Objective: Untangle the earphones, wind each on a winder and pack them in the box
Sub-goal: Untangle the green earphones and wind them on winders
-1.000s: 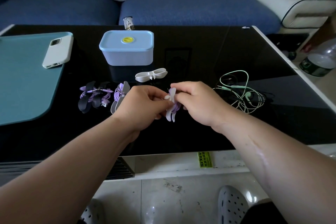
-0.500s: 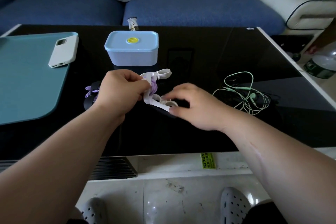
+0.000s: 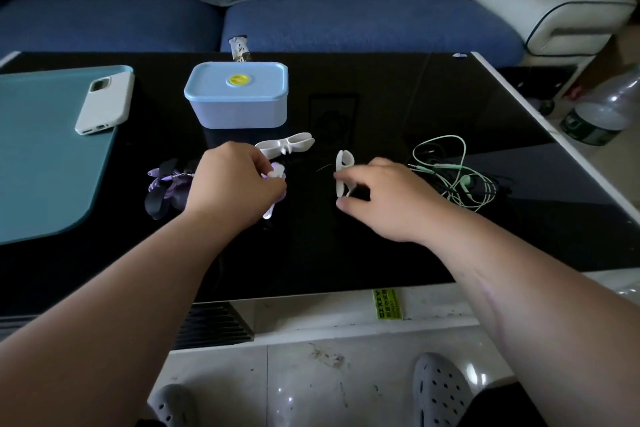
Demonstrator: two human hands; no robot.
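Fingers (image 3: 259,165) of the left hand (image 3: 235,189) curl around the wound winder (image 3: 277,173), white with purple cord. Its long axis runs near to far, and its near tip pokes out below the palm. The right hand (image 3: 388,199) pinches the empty winder (image 3: 343,166) at mid-length. It stands on edge, pointing away, with its far end clear of the fingers. Beyond them, a third winder (image 3: 285,146) lies crosswise on the bench (image 3: 381,253), and the green earphones (image 3: 457,177) lie tangled at right. Farthest off sits the lidded box (image 3: 239,104).

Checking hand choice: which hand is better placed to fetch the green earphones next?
Likely right. The right hand lies beside the green earphones, holding an empty winder; the left hand is farther off, gripping a wound winder.
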